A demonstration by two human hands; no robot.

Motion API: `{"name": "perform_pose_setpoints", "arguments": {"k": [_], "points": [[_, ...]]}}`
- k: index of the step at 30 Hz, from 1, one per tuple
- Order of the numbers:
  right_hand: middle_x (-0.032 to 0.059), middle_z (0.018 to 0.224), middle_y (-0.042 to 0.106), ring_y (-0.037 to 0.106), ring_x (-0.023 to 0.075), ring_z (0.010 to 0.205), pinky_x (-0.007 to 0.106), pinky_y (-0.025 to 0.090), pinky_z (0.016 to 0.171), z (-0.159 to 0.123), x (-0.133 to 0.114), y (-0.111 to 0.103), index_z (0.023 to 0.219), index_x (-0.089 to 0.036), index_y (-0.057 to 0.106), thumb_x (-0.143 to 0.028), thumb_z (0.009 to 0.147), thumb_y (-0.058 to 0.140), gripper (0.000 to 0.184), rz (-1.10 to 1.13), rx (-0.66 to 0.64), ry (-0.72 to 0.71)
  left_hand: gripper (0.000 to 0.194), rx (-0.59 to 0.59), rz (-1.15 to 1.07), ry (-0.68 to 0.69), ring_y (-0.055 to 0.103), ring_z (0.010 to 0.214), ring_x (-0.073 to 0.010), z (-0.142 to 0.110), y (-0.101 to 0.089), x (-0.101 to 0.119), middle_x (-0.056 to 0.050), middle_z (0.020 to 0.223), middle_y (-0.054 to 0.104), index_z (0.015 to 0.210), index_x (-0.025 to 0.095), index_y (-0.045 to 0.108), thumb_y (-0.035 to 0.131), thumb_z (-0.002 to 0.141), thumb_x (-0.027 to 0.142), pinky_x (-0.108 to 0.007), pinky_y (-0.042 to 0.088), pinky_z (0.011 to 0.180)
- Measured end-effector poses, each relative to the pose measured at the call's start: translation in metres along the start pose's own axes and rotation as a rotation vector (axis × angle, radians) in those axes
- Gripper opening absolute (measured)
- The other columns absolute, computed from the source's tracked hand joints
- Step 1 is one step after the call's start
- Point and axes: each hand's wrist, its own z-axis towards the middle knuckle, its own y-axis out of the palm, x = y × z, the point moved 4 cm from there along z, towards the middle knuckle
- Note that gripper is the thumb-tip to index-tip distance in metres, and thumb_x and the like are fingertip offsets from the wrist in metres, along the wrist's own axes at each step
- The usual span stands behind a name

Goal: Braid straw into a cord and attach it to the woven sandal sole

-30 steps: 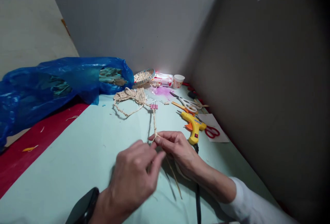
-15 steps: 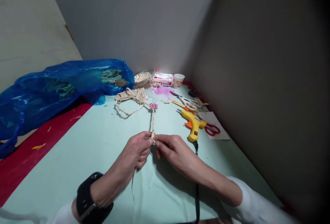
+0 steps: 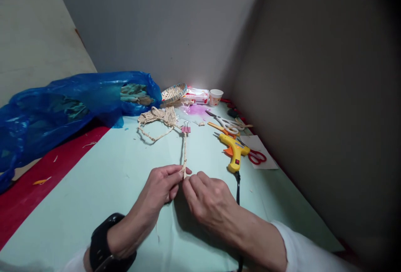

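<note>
A cream braided cord point(image 3: 185, 148) runs toward me from a pink binder clip point(image 3: 186, 129) on the table. My left hand point(image 3: 164, 184) pinches the near end of the braid between thumb and fingers. Right beside it, my right hand point(image 3: 206, 192) is closed on the strands at the same end, its knuckles turned up and hiding most of what it grips. Beyond the clip lies a bundle of the same cord point(image 3: 159, 116), with a loop of it trailing on the table. A thin loose strand hangs faintly below my left hand.
On the right lie a yellow glue gun point(image 3: 235, 151) with a black cable, red-handled scissors point(image 3: 257, 157) on white paper and white-handled scissors point(image 3: 230, 125). A blue plastic bag point(image 3: 78, 96) fills the left. At the back stand a woven basket point(image 3: 173, 93) and a paper cup point(image 3: 216, 97).
My right hand has turned over, knuckles up, and come slightly nearer to me. The left hand still pinches the braid, slightly lower in view. The view has shifted a little.
</note>
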Motion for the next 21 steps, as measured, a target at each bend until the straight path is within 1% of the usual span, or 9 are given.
{"name": "perform_pose_setpoints", "arguments": {"k": [4,7,8,10,12,14,16,17,21], "points": [[0.0092,0.075,0.063,0.054,0.0205,0.066,0.032,0.039,0.052,0.000,-0.003,-0.004,0.086,-0.009,0.062,-0.004,0.088,0.043,0.020,0.050,0.121,-0.097,0.025,-0.045,-0.101,0.012,0.036,0.052,-0.0065,-0.001,0.001,0.002,0.001,0.066,0.056,0.089,0.014,0.072,0.067,0.077,0.036,-0.018,0.027,0.048],[0.0066,0.070,0.062,0.052,0.0187,0.064,0.032,0.038,0.054,0.003,0.000,-0.008,0.078,-0.013,0.062,-0.012,0.088,0.047,0.018,0.237,0.139,-0.109,0.025,-0.048,-0.104,0.024,0.033,0.050,-0.0062,0.000,-0.001,0.002,0.001,0.066,0.055,0.085,0.014,0.070,0.070,0.075,0.036,-0.019,0.025,0.047],[0.0054,0.069,0.061,0.051,0.0179,0.063,0.032,0.038,0.055,0.004,0.004,-0.010,0.077,-0.014,0.061,-0.017,0.089,0.048,0.018,0.349,0.147,-0.055,0.023,-0.051,-0.099,0.033,0.030,0.049,-0.0060,0.000,-0.001,0.002,0.003,0.063,0.052,0.084,0.014,0.068,0.069,0.076,0.036,-0.019,0.022,0.046],[0.0055,0.075,0.063,0.053,0.0172,0.068,0.031,0.041,0.062,0.007,0.021,-0.011,0.084,-0.014,0.062,-0.025,0.090,0.048,0.018,0.569,0.170,0.189,0.021,-0.068,-0.084,0.053,0.022,0.048,-0.0062,0.000,-0.001,0.004,0.007,0.057,0.041,0.082,0.014,0.066,0.065,0.080,0.035,-0.019,0.016,0.044],[0.0073,0.088,0.065,0.057,0.0172,0.078,0.031,0.043,0.071,0.007,0.039,-0.004,0.100,-0.014,0.060,-0.026,0.091,0.049,0.018,0.750,0.101,0.482,0.022,-0.088,-0.066,0.055,0.018,0.048,-0.0068,-0.002,0.000,0.005,0.009,0.054,0.033,0.084,0.014,0.065,0.062,0.082,0.036,-0.020,0.012,0.044],[0.0065,0.093,0.065,0.059,0.0167,0.082,0.029,0.043,0.074,0.007,0.047,0.008,0.111,-0.015,0.055,-0.029,0.093,0.048,0.023,0.953,-0.074,0.634,0.026,-0.096,-0.063,0.049,0.019,0.048,-0.0070,-0.004,0.002,0.007,0.009,0.054,0.034,0.091,0.014,0.065,0.062,0.083,0.038,-0.020,0.013,0.045],[0.0028,0.085,0.064,0.058,0.0150,0.077,0.027,0.042,0.070,0.007,0.047,0.018,0.111,-0.017,0.055,-0.034,0.096,0.045,0.024,1.145,-0.238,0.633,0.028,-0.110,-0.081,0.051,0.025,0.049,-0.0069,-0.006,0.003,0.007,0.007,0.058,0.040,0.097,0.015,0.064,0.063,0.082,0.039,-0.020,0.018,0.046],[0.0015,0.082,0.063,0.057,0.0143,0.075,0.026,0.041,0.068,0.008,0.046,0.021,0.107,-0.017,0.056,-0.035,0.097,0.043,0.024,1.197,-0.275,0.620,0.029,-0.116,-0.090,0.055,0.029,0.050,-0.0069,-0.006,0.004,0.007,0.006,0.061,0.044,0.099,0.016,0.063,0.064,0.081,0.038,-0.020,0.021,0.047],[0.0004,0.081,0.059,0.052,0.0133,0.075,0.025,0.036,0.066,0.007,0.045,0.024,0.091,-0.017,0.057,-0.032,0.096,0.045,0.019,1.171,-0.281,0.647,0.030,-0.126,-0.065,0.085,0.029,0.048,-0.0065,-0.006,0.004,0.007,0.008,0.061,0.046,0.106,0.019,0.053,0.062,0.084,0.037,-0.019,0.020,0.047]]}}
